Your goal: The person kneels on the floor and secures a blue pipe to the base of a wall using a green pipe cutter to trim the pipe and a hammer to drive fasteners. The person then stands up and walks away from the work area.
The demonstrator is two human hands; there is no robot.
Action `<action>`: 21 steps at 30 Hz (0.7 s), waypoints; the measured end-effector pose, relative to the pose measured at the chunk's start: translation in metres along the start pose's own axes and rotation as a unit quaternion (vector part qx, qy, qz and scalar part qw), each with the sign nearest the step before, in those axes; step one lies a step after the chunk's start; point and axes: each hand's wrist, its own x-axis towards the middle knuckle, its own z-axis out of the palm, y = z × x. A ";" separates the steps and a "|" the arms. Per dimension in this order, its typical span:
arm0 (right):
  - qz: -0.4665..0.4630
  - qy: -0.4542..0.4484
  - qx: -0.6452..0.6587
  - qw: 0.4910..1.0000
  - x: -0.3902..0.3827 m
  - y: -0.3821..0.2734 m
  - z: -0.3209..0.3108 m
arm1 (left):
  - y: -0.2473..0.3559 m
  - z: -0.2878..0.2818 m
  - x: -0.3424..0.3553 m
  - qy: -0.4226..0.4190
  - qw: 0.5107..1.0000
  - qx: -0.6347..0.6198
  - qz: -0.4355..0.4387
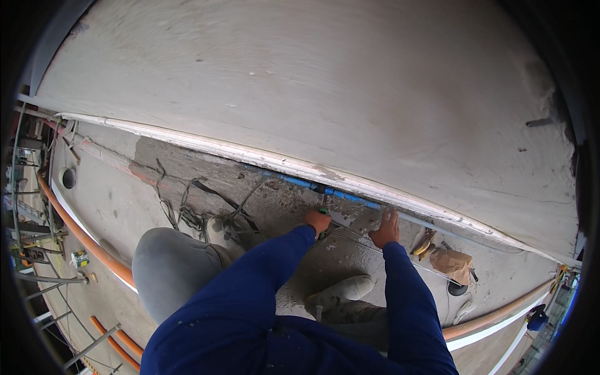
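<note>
My left hand (pixel 319 220) is closed around the green handle of a tool (pixel 323 235). Thin metal bars appear to run from it toward the lower right; its exact kind is unclear. Just beyond this hand, a blue pipe (pixel 353 199) with a dark fitting (pixel 320 189) lies along the foot of the wall. To the right, my right hand (pixel 385 229) has its thumb apart from its stretched fingers. Those fingertips are at the pipe line, where blue meets a grey length of pipe (pixel 431 226); whether they touch it cannot be told.
The plastered wall (pixel 325 94) rises beyond a white ledge (pixel 250 152). Tangled straps (pixel 184 209) lie left of my boots. At right are a brown paper bag (pixel 453 265) and a dark round object (pixel 457 289). Orange pipes (pixel 94 234) and scaffold tubes (pixel 53 281) stand left.
</note>
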 end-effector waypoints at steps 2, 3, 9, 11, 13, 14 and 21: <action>-0.018 0.010 -0.006 1.000 0.003 -0.005 0.001 | -0.008 -0.001 -0.001 0.017 1.000 -0.022 0.004; -0.004 0.015 -0.012 1.000 0.002 0.011 0.003 | 0.016 0.017 -0.015 0.035 0.992 -0.107 -0.047; -0.004 0.021 -0.010 1.000 0.002 0.010 -0.001 | 0.068 0.012 -0.050 0.071 0.975 -0.159 -0.137; -0.001 0.018 -0.004 1.000 0.000 0.010 -0.004 | 0.083 0.010 -0.062 0.083 0.970 -0.167 -0.153; -0.001 0.017 -0.003 1.000 0.001 0.008 -0.004 | 0.087 0.008 -0.068 0.088 0.966 -0.178 -0.165; -0.002 0.018 -0.004 1.000 0.001 0.006 -0.004 | 0.085 0.005 -0.066 0.056 0.970 -0.171 -0.164; 0.009 0.006 -0.006 1.000 0.000 0.001 -0.011 | 0.084 -0.007 -0.062 0.031 0.973 -0.162 -0.160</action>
